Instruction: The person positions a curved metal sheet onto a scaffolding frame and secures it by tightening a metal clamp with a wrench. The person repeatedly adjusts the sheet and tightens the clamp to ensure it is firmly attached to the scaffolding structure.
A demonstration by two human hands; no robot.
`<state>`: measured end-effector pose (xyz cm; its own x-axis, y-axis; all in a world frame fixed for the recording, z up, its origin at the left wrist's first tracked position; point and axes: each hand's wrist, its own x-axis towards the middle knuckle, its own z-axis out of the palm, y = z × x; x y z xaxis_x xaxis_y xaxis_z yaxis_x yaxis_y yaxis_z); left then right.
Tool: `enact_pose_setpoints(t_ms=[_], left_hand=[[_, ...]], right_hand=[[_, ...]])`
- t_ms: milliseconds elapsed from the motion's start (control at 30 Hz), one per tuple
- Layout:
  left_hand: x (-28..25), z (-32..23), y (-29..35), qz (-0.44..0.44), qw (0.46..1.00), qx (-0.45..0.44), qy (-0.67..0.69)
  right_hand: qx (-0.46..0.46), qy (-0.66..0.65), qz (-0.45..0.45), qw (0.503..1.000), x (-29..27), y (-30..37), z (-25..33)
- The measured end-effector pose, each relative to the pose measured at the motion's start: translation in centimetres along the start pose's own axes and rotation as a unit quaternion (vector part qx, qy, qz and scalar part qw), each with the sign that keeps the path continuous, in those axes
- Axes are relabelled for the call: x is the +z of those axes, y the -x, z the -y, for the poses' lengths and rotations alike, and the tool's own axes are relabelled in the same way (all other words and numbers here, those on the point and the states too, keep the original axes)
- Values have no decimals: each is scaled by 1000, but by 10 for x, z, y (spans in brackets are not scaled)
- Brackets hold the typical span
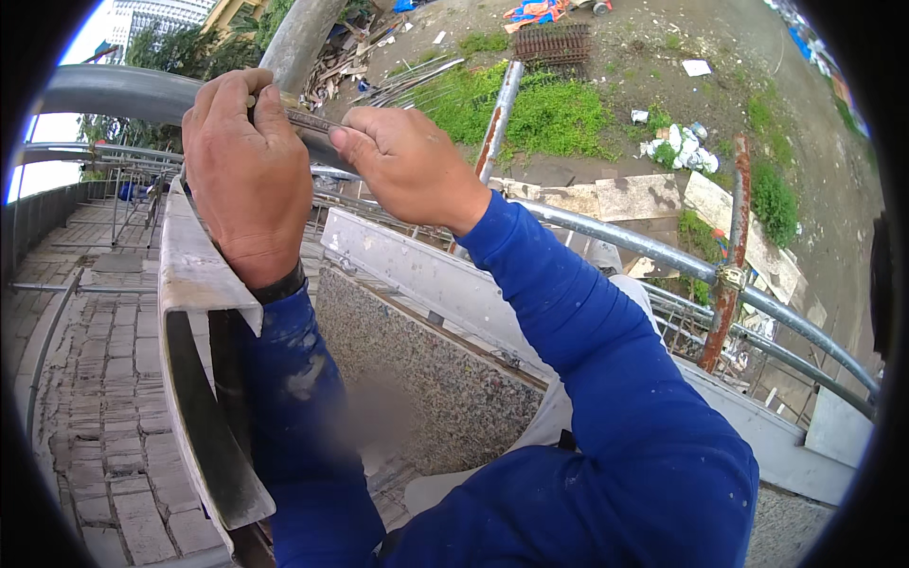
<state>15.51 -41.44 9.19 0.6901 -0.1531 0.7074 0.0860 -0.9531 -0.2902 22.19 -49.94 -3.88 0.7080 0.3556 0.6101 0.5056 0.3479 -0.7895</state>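
Note:
My left hand (248, 180) is closed against a grey metal scaffold pipe (123, 93), thumb and forefinger pinched together. A small round tip shows between them; the rest is hidden. Just to the right, my right hand (412, 168) is closed round one end of a thin, brownish metal rod (312, 121). The rod runs along the pipe toward my left fingers, and its kind cannot be made out. An upright pipe (305, 43) meets the horizontal one behind my hands. Below my left wrist stands a white metal channel beam (201, 270), its end spattered and worn.
A speckled stone slab (417, 369) lies below my arms, beside a pale metal beam (417, 260). Galvanised scaffold rails (615, 239) and a rusty post (731, 256) stand at the right. Far below are weeds (559, 114) and rubble; paving blocks (123, 379) spread at the left.

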Motion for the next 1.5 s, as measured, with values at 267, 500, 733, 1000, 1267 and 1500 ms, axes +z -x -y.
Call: enact_pose_setpoints(t_ms=[267, 500, 733, 1000, 1267, 1500], left_hand=[[-7, 5, 3, -24, 999, 8, 20], [9, 10, 1, -33, 998, 6, 55], [-1, 9, -2, -8, 999, -24, 44], [-7, 8, 8, -33, 997, -29, 66], [-8, -39, 135, -31, 970, -63, 234], [-85, -12, 389, 248, 846, -281, 379]], right_hand=[[16, 74, -114, 991, 31, 4, 0], [16, 77, -132, 988, 33, 9, -7], [73, 45, -125, 989, 44, 18, 16], [32, 49, -95, 994, 42, 18, 10], [7, -87, -81, 993, -1, 27, -46], [219, -60, 20, 974, 3, 192, -117]])
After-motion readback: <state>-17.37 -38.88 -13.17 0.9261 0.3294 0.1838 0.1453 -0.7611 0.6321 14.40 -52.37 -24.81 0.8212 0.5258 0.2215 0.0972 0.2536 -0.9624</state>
